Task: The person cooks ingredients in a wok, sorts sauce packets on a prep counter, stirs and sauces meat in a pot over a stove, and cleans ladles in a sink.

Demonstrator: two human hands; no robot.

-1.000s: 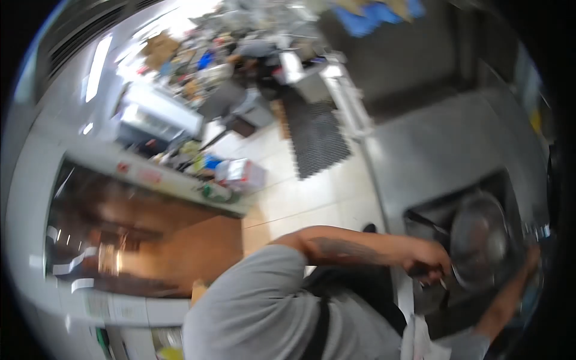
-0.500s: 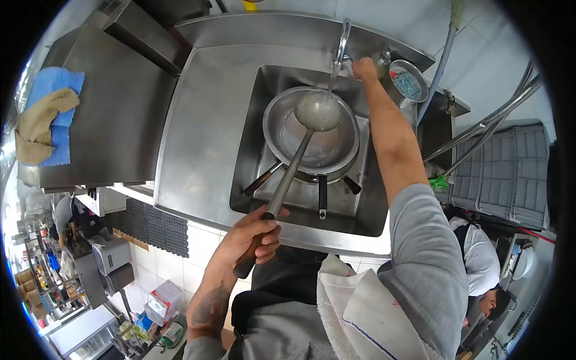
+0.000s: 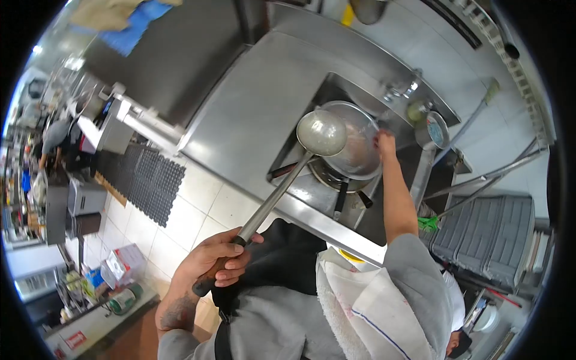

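A long ladle slants up from my left hand, whose fingers wrap round its dark grip. Its round scoop looks wet and hangs over the left rim of a wide metal bowl. My right hand grips that bowl by its right rim; the fingertips are partly hidden. The bowl is above pans in the sink, and several dark pan handles stick out below it. Behind the sink stands the tap, and I see no stream of water from it.
A steel counter extends left of the sink. At the back right is a small pot with blue-green contents. Grey crates and hoses are on the right. A co-worker is at the lower right, another person far left.
My right hand has left the tap and come down to the bowl's rim. The water stream is gone. My left hand has drawn the ladle left of the bowl's middle. The view has turned.
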